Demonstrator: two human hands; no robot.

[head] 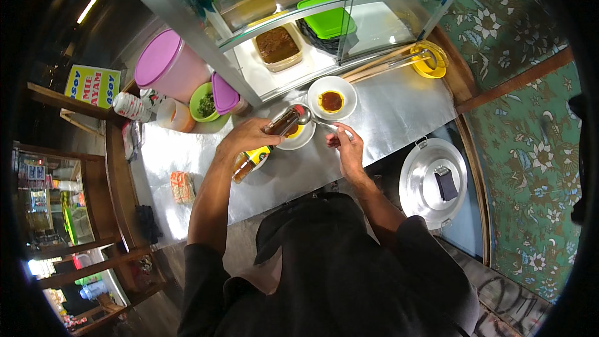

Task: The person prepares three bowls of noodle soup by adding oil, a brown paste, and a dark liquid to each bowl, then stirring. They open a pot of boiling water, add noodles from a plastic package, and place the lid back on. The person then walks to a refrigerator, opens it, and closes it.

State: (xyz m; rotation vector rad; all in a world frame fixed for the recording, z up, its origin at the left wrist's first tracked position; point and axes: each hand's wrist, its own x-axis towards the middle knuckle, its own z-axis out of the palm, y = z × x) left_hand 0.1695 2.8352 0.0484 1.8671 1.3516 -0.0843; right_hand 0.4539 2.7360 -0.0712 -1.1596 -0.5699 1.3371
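Note:
My left hand (250,135) grips a bottle of brown liquid (243,166) with a yellow label, tilted so its red-ringed mouth meets a metal spoon. The spoon's handle is in my right hand (348,147), and its bowl (304,115) hovers over the white bowls. Beneath the bottle's neck, a white bowl (305,141) has yellowish liquid in it, partly covered by the bottle. Just beyond stands another white bowl (348,99), with dark brown sauce ringed by yellow oil. More white rims show behind and under the bottle, mostly hidden.
A glass display case (281,82) holds a tub of brown food (277,46) and a green-lidded container (327,18). Chopsticks and a ladle rest on a yellow basket (433,75). Left stand a pink bucket (164,65), a green bowl of chopped greens (206,103) and stacked cups (131,106). An aluminium pot (421,196) sits right.

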